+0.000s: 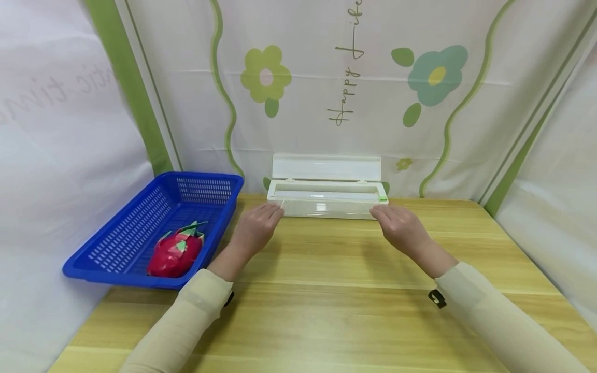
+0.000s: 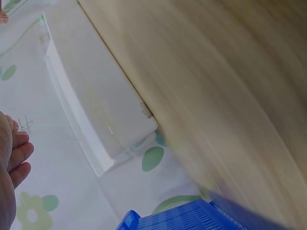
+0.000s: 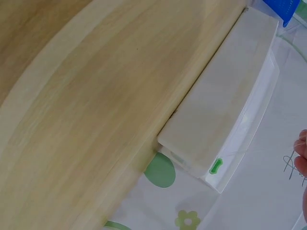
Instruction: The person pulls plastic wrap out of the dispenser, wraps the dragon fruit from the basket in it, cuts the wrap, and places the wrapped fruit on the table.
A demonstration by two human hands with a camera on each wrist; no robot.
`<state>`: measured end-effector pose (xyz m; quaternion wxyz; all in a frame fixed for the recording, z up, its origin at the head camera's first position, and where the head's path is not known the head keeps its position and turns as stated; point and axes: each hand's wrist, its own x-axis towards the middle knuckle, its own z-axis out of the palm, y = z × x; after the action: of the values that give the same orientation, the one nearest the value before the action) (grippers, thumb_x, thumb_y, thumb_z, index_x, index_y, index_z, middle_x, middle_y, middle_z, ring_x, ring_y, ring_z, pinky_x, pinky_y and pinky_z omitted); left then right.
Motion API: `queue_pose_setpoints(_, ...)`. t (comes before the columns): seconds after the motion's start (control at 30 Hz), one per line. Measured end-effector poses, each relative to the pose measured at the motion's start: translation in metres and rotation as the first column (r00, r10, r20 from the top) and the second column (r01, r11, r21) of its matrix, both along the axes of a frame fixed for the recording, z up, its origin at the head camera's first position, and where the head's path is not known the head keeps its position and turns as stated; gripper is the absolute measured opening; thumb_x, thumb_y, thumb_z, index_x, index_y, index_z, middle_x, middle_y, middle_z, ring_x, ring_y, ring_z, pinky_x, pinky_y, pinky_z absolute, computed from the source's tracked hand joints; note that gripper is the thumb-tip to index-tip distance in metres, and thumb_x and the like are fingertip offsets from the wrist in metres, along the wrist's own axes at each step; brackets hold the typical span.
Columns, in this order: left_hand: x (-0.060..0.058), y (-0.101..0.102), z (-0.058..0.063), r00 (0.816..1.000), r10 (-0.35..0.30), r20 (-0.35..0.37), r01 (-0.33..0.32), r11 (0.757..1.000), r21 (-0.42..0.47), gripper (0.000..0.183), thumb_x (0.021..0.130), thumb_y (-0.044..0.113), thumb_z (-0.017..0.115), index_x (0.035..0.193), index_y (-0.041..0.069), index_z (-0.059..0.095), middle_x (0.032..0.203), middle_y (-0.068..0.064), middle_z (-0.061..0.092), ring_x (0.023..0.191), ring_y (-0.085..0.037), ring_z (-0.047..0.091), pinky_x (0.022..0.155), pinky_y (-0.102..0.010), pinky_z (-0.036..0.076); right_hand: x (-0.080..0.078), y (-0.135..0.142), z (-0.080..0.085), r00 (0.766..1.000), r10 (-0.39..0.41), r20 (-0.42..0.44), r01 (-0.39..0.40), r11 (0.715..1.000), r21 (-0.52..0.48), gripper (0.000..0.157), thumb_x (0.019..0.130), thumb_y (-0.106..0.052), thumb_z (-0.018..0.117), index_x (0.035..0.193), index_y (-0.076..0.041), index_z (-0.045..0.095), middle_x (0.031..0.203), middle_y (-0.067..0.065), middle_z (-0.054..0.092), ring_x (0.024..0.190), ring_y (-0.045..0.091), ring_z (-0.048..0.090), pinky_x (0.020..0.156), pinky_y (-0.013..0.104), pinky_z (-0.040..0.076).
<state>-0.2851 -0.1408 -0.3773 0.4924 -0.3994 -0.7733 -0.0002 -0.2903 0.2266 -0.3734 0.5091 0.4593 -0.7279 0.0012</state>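
At the back of the table stands a white cling film dispenser (image 1: 326,184), its lid (image 1: 326,168) raised, with a pale roll inside. A clear sheet of cling film (image 1: 322,208) stretches from it toward me. My left hand (image 1: 256,224) pinches the film's left corner between thumb and fingers, and my right hand (image 1: 402,229) pinches the right corner. A small green slider (image 1: 383,198) sits at the dispenser's right end. The left wrist view shows the curled fingers of my left hand (image 2: 17,160) at its edge; fingertips of my right hand (image 3: 301,155) show in the right wrist view.
A blue plastic basket (image 1: 170,178) stands on the left side of the wooden table (image 1: 326,311), holding a red dragon fruit (image 1: 174,255) with green tips. A white curtain (image 1: 308,129) printed with flowers hangs behind the table and along both sides.
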Motion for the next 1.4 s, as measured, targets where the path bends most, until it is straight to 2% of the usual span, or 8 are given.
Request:
queue_pose_setpoints(0.27,0.008,-0.002,0.001,1.000,0.002,-0.019,-0.002,1.000,-0.020,0.015,0.078,-0.008,0.073,0.092,-0.003,0.070,0.092,-0.015,0.072,0.083,-0.026,0.071,0.077,-0.038,0.056,0.007,0.000,-0.001,0.999,0.037,-0.032,-0.037,0.999,-0.019,0.025,0.097,0.007,0.042,0.093,0.012,0.066,0.088,0.023,0.069,0.075,0.035,0.070,0.061,0.046,0.057)
queue_pose_setpoints(0.47,0.014,-0.005,-0.004,0.999,0.002,-0.041,-0.003,1.000,-0.029,0.011,0.084,-0.006,0.067,0.094,-0.003,0.071,0.094,-0.015,0.072,0.084,-0.026,0.071,0.078,-0.039,0.056,0.015,0.000,-0.001,0.997,0.043,-0.071,-0.042,0.999,0.017,0.022,0.097,0.010,0.044,0.095,0.013,0.066,0.090,0.025,0.069,0.077,0.036,0.070,0.065,0.046,0.057)
queue_pose_setpoints(0.83,0.028,-0.008,0.000,0.998,-0.010,-0.055,0.008,0.999,-0.037,0.014,0.093,-0.003,0.059,0.098,-0.004,0.071,0.097,-0.015,0.072,0.087,-0.026,0.071,0.078,-0.038,0.056,0.029,0.000,0.003,0.994,0.045,-0.095,-0.043,0.999,0.027,0.022,0.098,0.010,0.045,0.095,0.014,0.066,0.090,0.026,0.069,0.078,0.035,0.070,0.067,0.046,0.057)
queue_pose_setpoints(0.97,0.034,-0.009,0.003,0.999,-0.013,-0.041,0.011,0.999,-0.033,0.013,0.086,-0.005,0.067,0.099,-0.004,0.071,0.099,-0.015,0.072,0.088,-0.027,0.071,0.079,-0.039,0.056,0.035,-0.002,0.005,0.994,0.052,-0.093,-0.051,0.999,0.014,0.021,0.097,0.010,0.046,0.094,0.014,0.066,0.089,0.025,0.070,0.078,0.035,0.070,0.066,0.045,0.057)
queue_pose_setpoints(1.17,0.042,-0.010,0.009,0.999,-0.046,-0.026,0.046,0.999,-0.015,0.024,0.075,-0.008,0.076,0.098,-0.006,0.071,0.099,-0.018,0.072,0.088,-0.029,0.071,0.077,-0.041,0.056,0.043,-0.004,0.009,0.994,0.066,-0.089,-0.067,0.998,-0.013,0.022,0.097,0.009,0.046,0.094,0.013,0.067,0.088,0.023,0.070,0.075,0.034,0.070,0.063,0.045,0.057)
queue_pose_setpoints(1.4,0.051,-0.013,0.015,0.999,-0.045,-0.009,0.044,0.999,-0.030,0.031,0.072,-0.007,0.078,0.103,-0.007,0.070,0.102,-0.019,0.071,0.092,-0.030,0.070,0.079,-0.041,0.056,0.052,-0.007,0.017,0.988,0.108,-0.109,-0.115,0.991,-0.061,0.023,0.094,0.009,0.046,0.090,0.013,0.068,0.086,0.023,0.070,0.070,0.035,0.069,0.059,0.046,0.056)
